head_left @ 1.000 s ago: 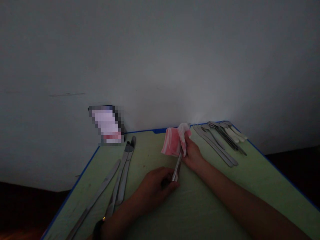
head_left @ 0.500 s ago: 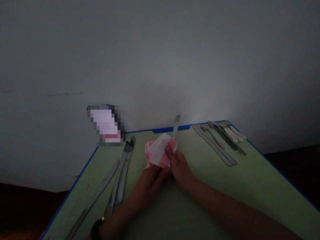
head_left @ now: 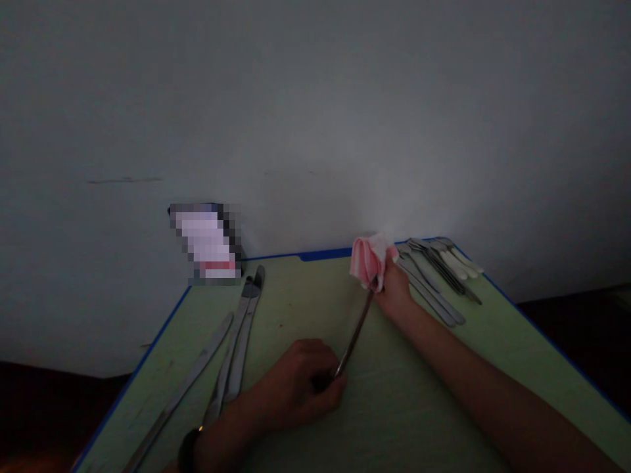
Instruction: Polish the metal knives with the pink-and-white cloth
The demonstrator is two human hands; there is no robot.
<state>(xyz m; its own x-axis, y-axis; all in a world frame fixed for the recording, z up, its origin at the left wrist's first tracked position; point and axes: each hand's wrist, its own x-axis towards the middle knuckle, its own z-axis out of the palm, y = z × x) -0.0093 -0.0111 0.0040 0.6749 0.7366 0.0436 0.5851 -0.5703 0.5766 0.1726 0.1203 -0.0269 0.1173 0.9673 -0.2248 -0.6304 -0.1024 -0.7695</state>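
My left hand is closed round the handle end of a steel table knife near the middle of the green table. The knife slants up and to the right. Its far end disappears into a pink and white cloth that my right hand pinches around the blade tip. The right hand sits close to the pile of cutlery at the back right.
Three long knives lie side by side on the left of the table. Several knives, forks and spoons lie at the back right corner. A blurred-out object stands at the back left against the pale wall. The table has a blue edge.
Half a second ago the cloth was bunched near my left hand with the blade poking out above it. The right hand has slid the cloth up and right along the blade to its tip.
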